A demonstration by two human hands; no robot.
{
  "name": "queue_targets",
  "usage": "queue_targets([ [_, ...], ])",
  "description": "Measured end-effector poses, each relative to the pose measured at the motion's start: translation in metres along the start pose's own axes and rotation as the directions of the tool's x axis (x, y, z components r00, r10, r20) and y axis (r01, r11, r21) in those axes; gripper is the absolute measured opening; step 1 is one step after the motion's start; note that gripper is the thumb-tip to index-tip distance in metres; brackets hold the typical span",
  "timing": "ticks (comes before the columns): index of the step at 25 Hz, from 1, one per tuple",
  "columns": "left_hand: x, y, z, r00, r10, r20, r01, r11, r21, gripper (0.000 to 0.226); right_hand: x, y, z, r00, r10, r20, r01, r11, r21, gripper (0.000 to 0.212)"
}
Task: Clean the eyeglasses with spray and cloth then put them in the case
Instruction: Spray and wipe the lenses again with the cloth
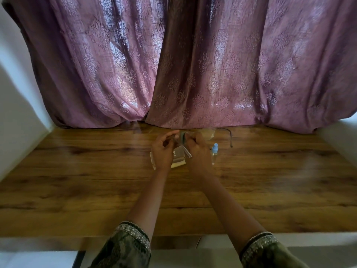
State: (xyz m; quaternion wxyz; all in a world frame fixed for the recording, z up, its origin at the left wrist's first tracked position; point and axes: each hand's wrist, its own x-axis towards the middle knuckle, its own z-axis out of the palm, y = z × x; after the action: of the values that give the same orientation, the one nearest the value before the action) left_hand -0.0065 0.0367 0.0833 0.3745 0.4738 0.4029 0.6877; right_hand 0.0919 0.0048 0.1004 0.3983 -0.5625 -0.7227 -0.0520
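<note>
Both my hands are raised over the far middle of the wooden table (96,180). My left hand (163,151) pinches the left end of the eyeglasses (208,134). Their clear right lens and one dark, unfolded temple arm stick out to the right. My right hand (197,153) grips a small greenish cloth (183,137) against the left lens, which is hidden. Under my hands an open whitish case (178,158) lies on the table, partly covered. A small clear spray bottle (214,151) with a light blue cap stands just right of my right hand.
A purple patterned curtain (193,64) hangs along the table's far edge, right behind the eyeglasses. White walls (17,113) close in both sides. The table's near edge runs below my forearms.
</note>
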Motion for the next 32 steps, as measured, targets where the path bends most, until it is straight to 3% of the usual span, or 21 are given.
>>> queue_targets([
  [4, 0.001, 0.0, -0.001, 1.0, 0.013, -0.004, -0.013, 0.999, 0.049, 0.021, -0.02, -0.001, 0.001, 0.997, -0.055, 0.049, 0.056, 0.998, -0.018, 0.022],
  [9, -0.005, 0.005, 0.004, 1.0, 0.002, 0.007, -0.002, 1.0, 0.001, 0.022, -0.006, 0.003, -0.009, 0.999, 0.024, 0.027, -0.024, 0.999, 0.026, 0.021],
  [15, -0.003, 0.003, 0.002, 1.0, 0.026, -0.006, -0.025, 0.998, 0.059, 0.024, -0.025, 0.002, -0.004, 0.995, -0.085, 0.057, 0.085, 0.996, 0.001, 0.027],
  [20, -0.007, 0.007, 0.007, 0.999, 0.048, 0.009, -0.049, 0.998, 0.046, 0.025, -0.007, 0.004, -0.014, 0.999, 0.004, 0.033, -0.004, 1.0, 0.004, 0.026],
  [25, -0.008, 0.008, 0.006, 0.998, 0.054, 0.023, -0.056, 0.996, 0.066, 0.023, -0.022, 0.004, -0.006, 0.993, -0.102, 0.053, 0.102, 0.995, 0.018, 0.033],
  [29, -0.01, 0.006, 0.007, 1.0, 0.02, 0.017, -0.02, 0.999, 0.026, 0.022, -0.009, 0.011, -0.014, 0.999, -0.022, 0.042, 0.021, 1.0, 0.021, 0.025],
  [32, -0.01, 0.009, 0.008, 0.999, 0.034, 0.005, -0.035, 0.998, 0.045, 0.022, -0.009, 0.005, -0.011, 0.998, -0.065, 0.021, 0.064, 0.997, 0.035, 0.028],
])
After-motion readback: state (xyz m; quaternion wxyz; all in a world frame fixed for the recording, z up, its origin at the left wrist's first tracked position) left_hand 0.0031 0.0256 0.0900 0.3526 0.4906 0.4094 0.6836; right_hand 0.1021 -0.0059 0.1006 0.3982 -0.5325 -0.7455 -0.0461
